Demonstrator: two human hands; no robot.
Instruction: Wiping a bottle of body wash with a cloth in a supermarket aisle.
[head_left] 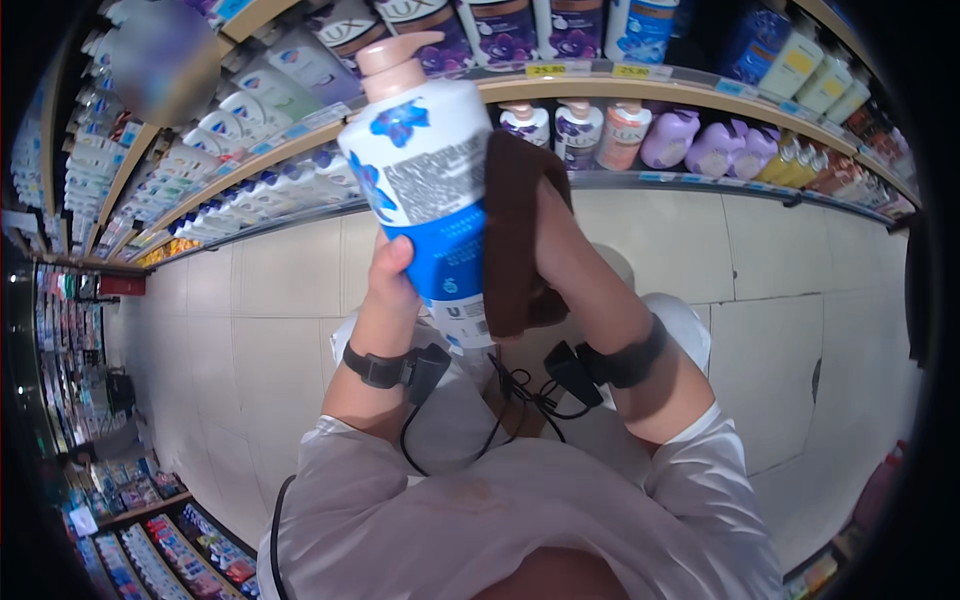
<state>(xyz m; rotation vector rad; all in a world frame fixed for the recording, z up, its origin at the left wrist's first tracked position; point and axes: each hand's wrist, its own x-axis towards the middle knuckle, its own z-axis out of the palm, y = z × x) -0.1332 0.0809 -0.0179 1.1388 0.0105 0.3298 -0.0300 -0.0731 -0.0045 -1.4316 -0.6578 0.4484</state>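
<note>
A large white and blue pump bottle (440,240) with blue flowers and a pale pink pump head (398,58) is held up in front of me, tilted slightly. My left hand (392,272) grips its lower left side; the thumb shows on the front and the other fingers are hidden behind. Against the bottle's right side lies a dark brown cloth (515,240). My right hand (553,225) holds this cloth from the right, its fingers mostly covered by the fabric and the bottle.
Ahead, a curved-looking shelf (690,90) carries rows of pump bottles, with purple bottles (670,138) on the lower level. More stocked shelves (110,190) run along the left. Pale floor tiles (270,290) lie below. Black cables (515,390) hang between my wrist straps.
</note>
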